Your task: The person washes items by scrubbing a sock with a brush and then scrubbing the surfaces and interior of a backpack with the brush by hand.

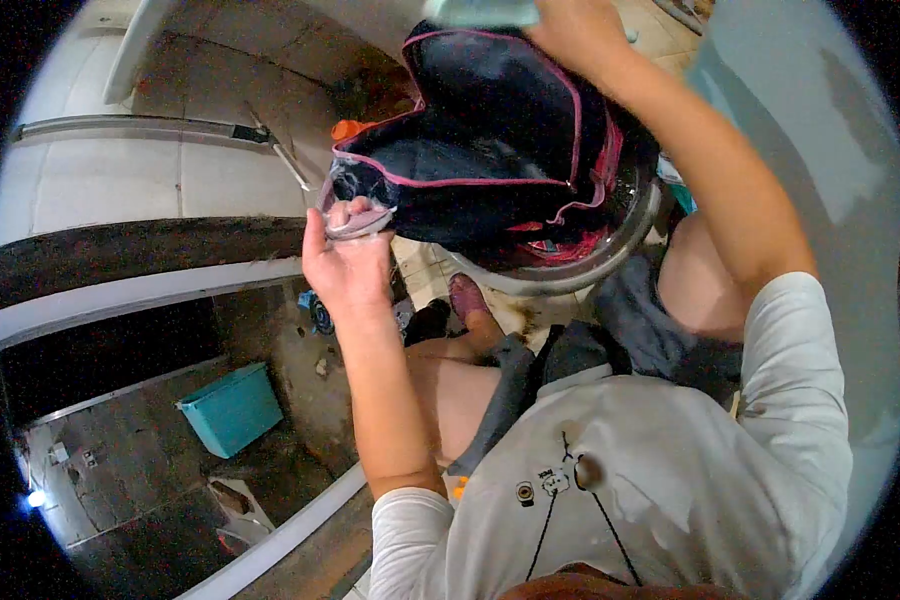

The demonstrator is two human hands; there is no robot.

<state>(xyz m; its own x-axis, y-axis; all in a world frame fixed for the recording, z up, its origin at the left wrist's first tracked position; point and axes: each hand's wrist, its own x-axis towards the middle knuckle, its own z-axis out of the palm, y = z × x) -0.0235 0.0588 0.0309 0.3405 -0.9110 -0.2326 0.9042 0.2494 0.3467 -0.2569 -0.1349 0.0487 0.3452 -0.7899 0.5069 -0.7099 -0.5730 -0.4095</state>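
Bag (460, 160): dark, pink piping (490, 182) along its edges, gaping wide. It sits just beyond and to the right of the left hand (348, 255), nearer side than the right hand (575, 30), over a basin (530, 284) whose rim curves round below it.

Left hand is palm up, fingers curled over a pale band (362, 222) at the bag's near-left corner, thumb standing off to the outside. White suds or wet film around those fingers; exact nature of the band can't be told. Right hand is at the top edge of the view, beyond the bag's far flap, at a pale green item (480, 12). That item is blurred and cut off; can't tell if the fingers clasp it or only touch it.

Handling, as judged: soft shell, no stiff frame, so it should sag and fold wherever it isn't held. The sheen inside suggests wet fabric; expect it heavier than dry, weight shifting to the low side. Corner by the left hand is probably slick, so a pinch could slide; a full-finger wrap is the better grip. Not fragile overall; the piping seam looks like the firmest line to grab, loose flap the worst. Red strands (595, 245) hang at the bag's right end, across from the left hand, and could snag.
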